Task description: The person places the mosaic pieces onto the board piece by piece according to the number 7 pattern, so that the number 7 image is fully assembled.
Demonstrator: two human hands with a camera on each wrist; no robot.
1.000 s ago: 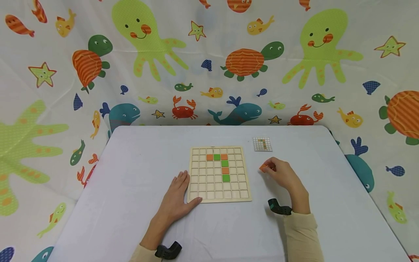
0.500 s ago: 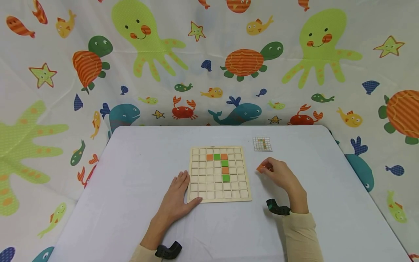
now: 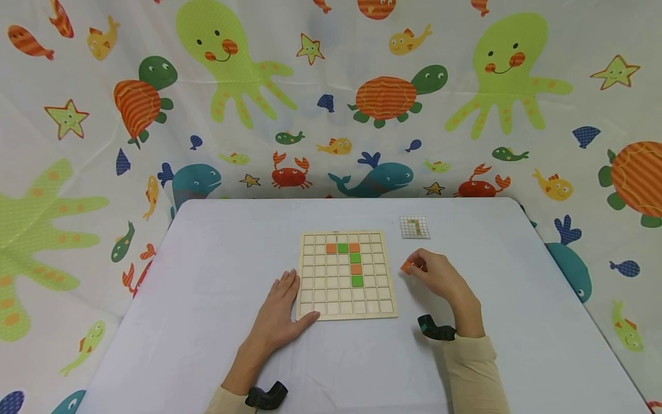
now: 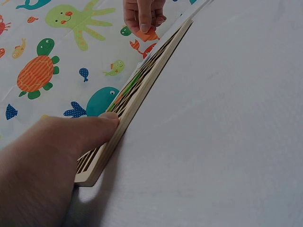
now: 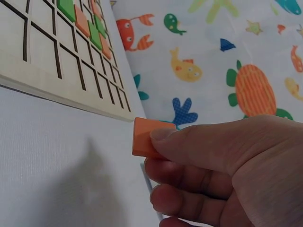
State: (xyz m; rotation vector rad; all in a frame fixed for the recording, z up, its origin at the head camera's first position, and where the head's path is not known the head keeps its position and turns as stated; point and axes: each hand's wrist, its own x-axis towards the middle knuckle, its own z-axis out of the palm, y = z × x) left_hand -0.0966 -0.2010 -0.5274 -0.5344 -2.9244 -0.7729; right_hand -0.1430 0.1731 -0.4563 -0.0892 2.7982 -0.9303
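A wooden grid board [image 3: 331, 296] lies on the table, with orange and green square tiles set in some of its cells. They run across the second row and then down one column, ending in a green tile [image 3: 357, 281]. My left hand [image 3: 279, 313] rests at the board's left side, fingers straight along the edge and thumb on the front rim, as the left wrist view also shows. To the right of the board, my right hand [image 3: 439, 273] pinches an orange square tile [image 5: 147, 135] between thumb and fingers, above the table and apart from the board.
A small card [image 3: 414, 227] printed with a grid and a coloured 7-like pattern lies behind the right hand. The white-covered table [image 3: 207, 241] ends at a curtain [image 3: 331, 123] with sea animals. Both wrists carry black devices.
My right hand has moved a little left toward the board, carrying the orange tile. The left hand and the board have stayed in place.
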